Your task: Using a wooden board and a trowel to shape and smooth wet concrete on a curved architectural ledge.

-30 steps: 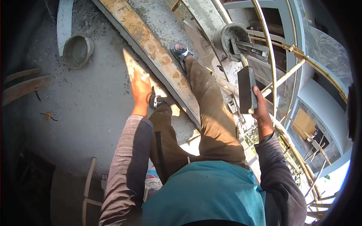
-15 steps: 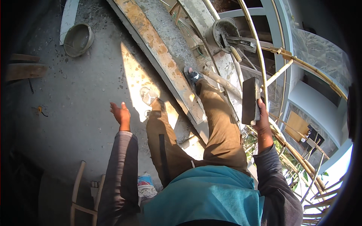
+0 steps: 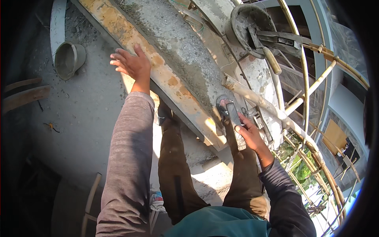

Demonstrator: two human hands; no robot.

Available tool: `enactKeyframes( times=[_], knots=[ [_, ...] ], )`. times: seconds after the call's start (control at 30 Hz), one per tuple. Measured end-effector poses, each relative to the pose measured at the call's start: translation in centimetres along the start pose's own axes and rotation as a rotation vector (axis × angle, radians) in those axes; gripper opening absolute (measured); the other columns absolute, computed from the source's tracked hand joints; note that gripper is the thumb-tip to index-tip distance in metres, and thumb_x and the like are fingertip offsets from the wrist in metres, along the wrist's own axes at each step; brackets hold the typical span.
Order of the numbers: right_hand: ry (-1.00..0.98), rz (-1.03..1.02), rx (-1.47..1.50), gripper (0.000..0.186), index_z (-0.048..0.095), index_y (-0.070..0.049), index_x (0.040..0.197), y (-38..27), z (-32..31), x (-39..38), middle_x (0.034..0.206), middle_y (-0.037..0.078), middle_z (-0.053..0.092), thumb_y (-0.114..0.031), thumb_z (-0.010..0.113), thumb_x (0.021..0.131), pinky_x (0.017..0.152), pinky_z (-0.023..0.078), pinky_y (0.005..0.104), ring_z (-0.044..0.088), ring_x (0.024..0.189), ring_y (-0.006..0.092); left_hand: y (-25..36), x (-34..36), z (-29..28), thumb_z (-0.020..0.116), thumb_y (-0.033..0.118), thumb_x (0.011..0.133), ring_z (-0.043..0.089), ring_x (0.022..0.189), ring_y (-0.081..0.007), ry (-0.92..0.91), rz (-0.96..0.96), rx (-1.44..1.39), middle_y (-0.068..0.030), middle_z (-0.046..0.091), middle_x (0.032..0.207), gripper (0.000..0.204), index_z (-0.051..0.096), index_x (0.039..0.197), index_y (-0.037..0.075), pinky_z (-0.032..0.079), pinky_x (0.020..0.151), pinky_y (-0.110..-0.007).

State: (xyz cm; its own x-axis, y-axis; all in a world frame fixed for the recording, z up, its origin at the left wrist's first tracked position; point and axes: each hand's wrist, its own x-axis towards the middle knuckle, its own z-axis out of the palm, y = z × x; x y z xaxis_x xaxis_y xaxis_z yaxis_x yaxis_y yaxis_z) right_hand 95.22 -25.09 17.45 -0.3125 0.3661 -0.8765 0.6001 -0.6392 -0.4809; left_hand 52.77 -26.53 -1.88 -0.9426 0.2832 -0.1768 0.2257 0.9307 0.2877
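My left hand (image 3: 134,65) is open, its fingers spread above the near edge of a long board (image 3: 166,81) stained yellow and rust, and holds nothing. My right hand (image 3: 252,136) is wrapped around a narrow, cement-smeared hand float (image 3: 235,128), which is turned nearly edge-on above my right foot and leg. Alongside the board runs a strip of rough grey cement (image 3: 177,49). Beyond my right hand stands a mortar bucket (image 3: 233,33); a cement-caked tool with a wooden handle (image 3: 271,61) lies across its rim.
Bamboo poles (image 3: 290,118) form scaffolding along the right, with an open drop and greenery (image 3: 300,168) below. Another bucket (image 3: 70,61) stands on the concrete floor at left, near curved wooden pieces (image 3: 25,98). A wooden frame (image 3: 91,193) is at lower left.
My left hand has moved forward and up to the board. My right hand has brought the float inward and turned it from its dark flat face to its edge. The view has shifted.
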Motion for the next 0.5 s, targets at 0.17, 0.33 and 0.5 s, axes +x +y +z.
enactKeyframes(
  times=[0.17,0.33,0.5],
  knots=[
    [-0.087,-0.302,-0.471,0.067,0.043,-0.012,0.146,5.2,-1.0,12.3,0.136,0.019,0.049,-0.025,0.072,0.086,0.109,0.034,0.0389,0.043,0.131,0.0317,0.8,1.2,5.0,0.026,0.058,0.100,0.004,0.146,-0.0482,0.075,0.112,0.075,-0.0276,0.016,0.157,0.078,0.026,0.149,-0.002,0.009,0.117,-0.059],
    [-0.233,-0.411,-0.340,0.069,0.044,-0.016,0.146,6.8,1.9,21.2,0.132,0.016,0.051,-0.037,0.069,0.086,0.096,0.044,0.0377,0.053,0.116,0.0295,1.3,0.8,5.4,0.019,0.058,0.100,0.011,0.145,-0.0479,0.129,0.190,0.065,-0.0289,0.024,0.154,0.078,0.033,0.146,-0.004,0.010,0.117,-0.056],
    [-0.341,-0.542,-0.138,0.069,0.045,-0.018,0.146,1.5,8.3,28.3,0.131,0.016,0.052,-0.044,0.067,0.086,0.096,0.044,0.0376,0.054,0.115,0.0314,1.8,1.4,5.4,0.013,0.054,0.101,0.013,0.145,-0.0481,0.138,0.193,0.046,-0.0295,0.024,0.153,0.077,0.031,0.146,-0.005,0.011,0.119,-0.052]
  ],
)
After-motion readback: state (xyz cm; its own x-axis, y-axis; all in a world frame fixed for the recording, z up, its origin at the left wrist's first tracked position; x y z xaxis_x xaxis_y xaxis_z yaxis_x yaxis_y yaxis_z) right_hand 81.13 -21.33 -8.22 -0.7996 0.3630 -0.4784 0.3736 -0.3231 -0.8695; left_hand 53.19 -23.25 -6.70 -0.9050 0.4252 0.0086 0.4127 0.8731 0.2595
